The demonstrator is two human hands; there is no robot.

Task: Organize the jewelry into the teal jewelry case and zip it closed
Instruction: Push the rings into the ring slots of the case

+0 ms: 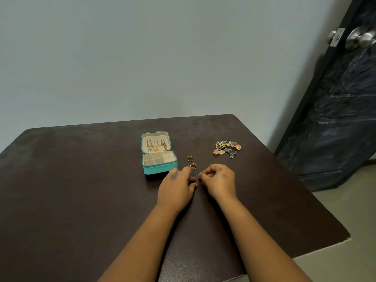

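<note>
Head view: open case (pixel 159 153) sits mid-desk (pixel 81 190). Left hand (pixel 176 186), fingers relaxed, touches a ring (pixel 193 166); right hand (pixel 218 180) pinches another. Earring pile (pixel 227 148) lies well apart, right.

Soft, even indoor light; faint shadows under the forearms; wide-angle bending at edges; slight overall softness.

dark brown table (pixel 81 190), pale wall (pixel 142 58); black door (pixel 335 119), steel knob (pixel 360 38)
</note>
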